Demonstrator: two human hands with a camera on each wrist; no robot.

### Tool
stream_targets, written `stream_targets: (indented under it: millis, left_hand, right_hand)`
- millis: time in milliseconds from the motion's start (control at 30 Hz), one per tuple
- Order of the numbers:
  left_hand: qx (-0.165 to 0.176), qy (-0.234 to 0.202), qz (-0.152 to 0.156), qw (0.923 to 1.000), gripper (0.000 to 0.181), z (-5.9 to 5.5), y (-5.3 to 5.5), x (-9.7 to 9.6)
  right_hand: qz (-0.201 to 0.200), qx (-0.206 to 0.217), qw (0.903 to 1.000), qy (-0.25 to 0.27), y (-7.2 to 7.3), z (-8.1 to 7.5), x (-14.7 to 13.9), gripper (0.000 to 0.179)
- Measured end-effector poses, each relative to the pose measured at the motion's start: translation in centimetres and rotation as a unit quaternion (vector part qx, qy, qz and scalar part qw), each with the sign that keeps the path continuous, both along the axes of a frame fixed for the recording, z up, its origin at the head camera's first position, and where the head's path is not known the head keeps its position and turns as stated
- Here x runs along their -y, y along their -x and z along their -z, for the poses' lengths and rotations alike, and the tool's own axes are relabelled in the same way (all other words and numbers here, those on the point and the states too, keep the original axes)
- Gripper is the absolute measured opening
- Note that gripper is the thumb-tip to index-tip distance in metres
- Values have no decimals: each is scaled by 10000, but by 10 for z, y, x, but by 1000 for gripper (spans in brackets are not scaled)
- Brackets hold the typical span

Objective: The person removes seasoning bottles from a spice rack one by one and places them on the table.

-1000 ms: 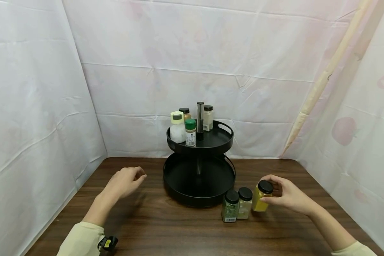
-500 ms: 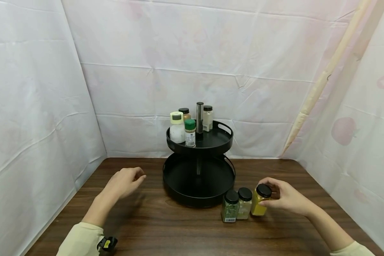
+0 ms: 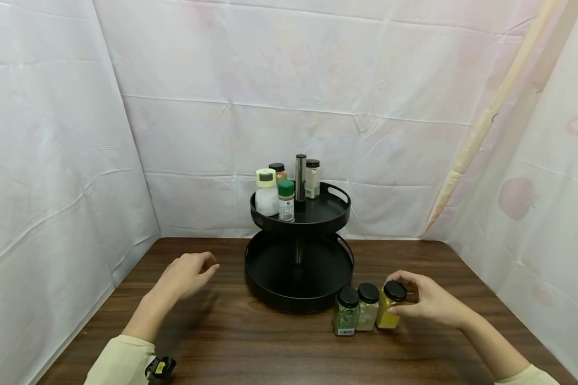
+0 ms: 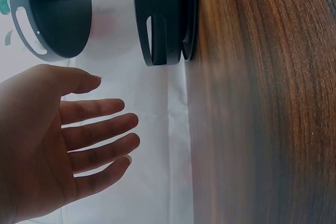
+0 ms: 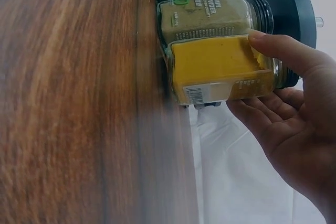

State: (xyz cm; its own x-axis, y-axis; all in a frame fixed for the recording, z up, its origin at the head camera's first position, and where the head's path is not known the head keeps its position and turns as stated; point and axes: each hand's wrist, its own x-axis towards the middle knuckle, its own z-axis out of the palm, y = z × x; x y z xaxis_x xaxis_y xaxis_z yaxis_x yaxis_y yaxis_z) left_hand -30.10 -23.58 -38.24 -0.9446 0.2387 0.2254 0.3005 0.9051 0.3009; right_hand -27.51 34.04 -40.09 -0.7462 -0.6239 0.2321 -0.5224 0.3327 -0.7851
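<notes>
Where the wooden surface (image 3: 250,353) carries a black two-tier stand (image 3: 298,303), the left hand (image 3: 185,274) hangs relaxed; the right hand (image 3: 428,299), pinching a yellow-powder jar (image 5: 215,66) just beside a khaki-powder jar (image 5: 205,18), is apparently setting it down, with release probably called for next. It sits lower and nearer its neighbour than a second ago.
</notes>
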Motion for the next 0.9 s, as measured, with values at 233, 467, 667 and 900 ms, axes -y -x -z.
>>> stream_targets:
  millis: [233,467,667,900]
  left_hand:
    - [-38,26,-12,10000,24,1,0,0]
    - [-18,46,10,10000,23,1,0,0]
    - [7,39,-3,10000,23,0,-1,0]
    - [47,53,-5,10000,23,-1,-1,-1]
  right_hand:
    - [-3,-71,10000,-33,0,3,1,45]
    - [58,-98,9999,-99,-1,2,2,44]
    - [35,-80,9999,-107,-2,3,2,45]
    - [14,-118,9999,-125,-2,4,2,46]
